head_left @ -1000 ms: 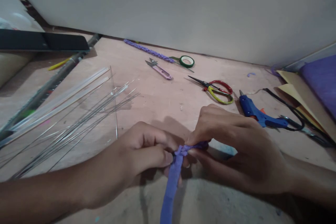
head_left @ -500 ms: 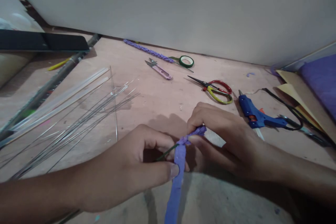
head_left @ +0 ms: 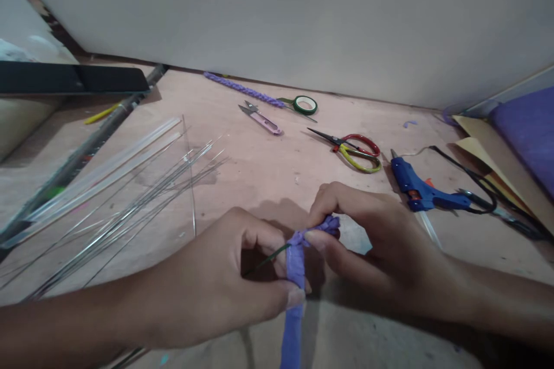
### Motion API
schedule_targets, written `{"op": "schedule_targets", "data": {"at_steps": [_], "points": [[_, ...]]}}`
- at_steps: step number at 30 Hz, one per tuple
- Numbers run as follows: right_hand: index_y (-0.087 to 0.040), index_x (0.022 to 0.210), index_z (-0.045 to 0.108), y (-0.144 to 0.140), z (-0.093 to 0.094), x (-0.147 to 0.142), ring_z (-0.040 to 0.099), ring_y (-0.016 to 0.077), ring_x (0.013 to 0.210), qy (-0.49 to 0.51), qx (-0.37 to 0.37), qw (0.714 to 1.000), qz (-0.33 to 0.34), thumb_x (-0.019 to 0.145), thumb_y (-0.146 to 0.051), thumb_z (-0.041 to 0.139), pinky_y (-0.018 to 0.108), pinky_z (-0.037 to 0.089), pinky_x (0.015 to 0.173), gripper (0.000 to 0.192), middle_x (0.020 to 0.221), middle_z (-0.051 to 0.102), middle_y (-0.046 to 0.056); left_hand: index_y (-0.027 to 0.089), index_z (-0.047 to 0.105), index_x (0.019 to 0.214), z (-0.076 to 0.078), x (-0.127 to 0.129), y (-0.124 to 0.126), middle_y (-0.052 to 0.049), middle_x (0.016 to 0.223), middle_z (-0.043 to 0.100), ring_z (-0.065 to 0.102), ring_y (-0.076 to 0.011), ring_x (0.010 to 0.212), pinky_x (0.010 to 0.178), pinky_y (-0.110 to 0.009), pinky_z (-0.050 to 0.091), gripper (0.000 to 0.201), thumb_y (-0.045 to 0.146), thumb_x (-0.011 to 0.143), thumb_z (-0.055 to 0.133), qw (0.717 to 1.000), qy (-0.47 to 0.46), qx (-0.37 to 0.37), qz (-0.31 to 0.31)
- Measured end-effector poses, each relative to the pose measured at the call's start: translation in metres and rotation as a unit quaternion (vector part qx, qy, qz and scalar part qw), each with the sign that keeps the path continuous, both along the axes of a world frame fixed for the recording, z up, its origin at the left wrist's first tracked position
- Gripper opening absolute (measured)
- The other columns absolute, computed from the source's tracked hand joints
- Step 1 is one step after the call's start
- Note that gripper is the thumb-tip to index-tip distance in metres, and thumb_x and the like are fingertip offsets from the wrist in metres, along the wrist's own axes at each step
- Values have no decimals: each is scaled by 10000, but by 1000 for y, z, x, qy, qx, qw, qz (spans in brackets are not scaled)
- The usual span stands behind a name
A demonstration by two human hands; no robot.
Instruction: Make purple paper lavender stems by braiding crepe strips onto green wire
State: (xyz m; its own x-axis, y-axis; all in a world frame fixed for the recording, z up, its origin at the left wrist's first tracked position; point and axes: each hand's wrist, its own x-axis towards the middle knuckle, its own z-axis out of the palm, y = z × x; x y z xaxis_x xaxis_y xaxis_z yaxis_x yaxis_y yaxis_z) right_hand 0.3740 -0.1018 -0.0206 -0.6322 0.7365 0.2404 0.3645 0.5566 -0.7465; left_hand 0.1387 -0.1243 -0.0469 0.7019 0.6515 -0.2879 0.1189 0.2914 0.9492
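Pink table top (head_left: 268,173) lies under both hands. Left hand (head_left: 216,282) pinches the purple strip (head_left: 295,277) tight; right hand (head_left: 381,242) squeezes its twisted top end.

Between the hands (head_left: 277,277) and the scissors (head_left: 352,149) the table (head_left: 268,173) is bare. On the left a bundle of thin wires (head_left: 130,213) blocks the way; on the right the blue glue gun (head_left: 422,191) with its cord lies near.
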Motion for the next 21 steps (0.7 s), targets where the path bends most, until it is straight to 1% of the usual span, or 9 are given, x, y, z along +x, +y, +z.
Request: {"op": "schedule_targets", "data": {"at_steps": [2,4,8,11,14,16,19,21], "points": [[-180,942,670,-2,-1,0,625,85,660,2,-5,1000,-6,1007,-210,703,201,481,612,80,778,688,-28,165,820,880,0,0,1,-49,883,738,685,-218,880,733,-274,544,111,276,877,811,1000,-10,3,-8],[-180,953,664,-5,-2,1,619,84,654,24,2,1000,-2,1004,-213,715,202,479,603,79,776,683,-26,161,814,857,-1,1,2,-52,878,745,691,-214,858,730,-279,555,110,269,861,831,1000,-21,0,-13],[-178,995,636,-10,-5,2,639,94,718,85,13,996,37,987,-159,735,214,507,648,102,813,682,-11,165,739,760,0,6,2,-41,847,722,678,-189,804,727,-285,567,115,206,835,816,997,-68,16,-18],[-183,986,624,-13,-6,2,633,98,725,89,6,995,35,979,-147,752,230,501,651,132,804,674,-12,173,694,717,1,8,1,-29,827,700,676,-179,792,730,-283,571,156,175,831,801,996,-87,21,-18],[-196,978,622,-12,-8,1,632,118,729,106,7,994,33,976,-142,746,262,501,652,135,804,692,-2,169,734,735,2,8,1,-40,850,711,683,-195,821,744,-289,580,150,212,845,826,997,-71,11,-19],[-196,968,620,-11,-8,0,622,123,728,107,17,993,39,960,-110,739,275,496,654,146,802,697,2,165,779,776,2,7,3,-47,849,713,677,-204,827,754,-297,586,132,248,856,843,997,-62,6,-37],[-181,956,619,-9,-8,0,596,120,724,91,38,994,51,966,-92,725,277,477,648,138,786,675,2,160,817,830,3,5,5,-46,837,705,662,-199,814,764,-300,585,127,275,878,842,997,-58,3,-56],[-177,956,619,-8,-6,1,582,119,725,75,49,994,61,983,-93,706,281,472,655,123,785,663,0,157,820,846,4,4,5,-49,851,710,667,-201,826,758,-292,579,118,268,880,839,997,-56,-6,-57]]}}
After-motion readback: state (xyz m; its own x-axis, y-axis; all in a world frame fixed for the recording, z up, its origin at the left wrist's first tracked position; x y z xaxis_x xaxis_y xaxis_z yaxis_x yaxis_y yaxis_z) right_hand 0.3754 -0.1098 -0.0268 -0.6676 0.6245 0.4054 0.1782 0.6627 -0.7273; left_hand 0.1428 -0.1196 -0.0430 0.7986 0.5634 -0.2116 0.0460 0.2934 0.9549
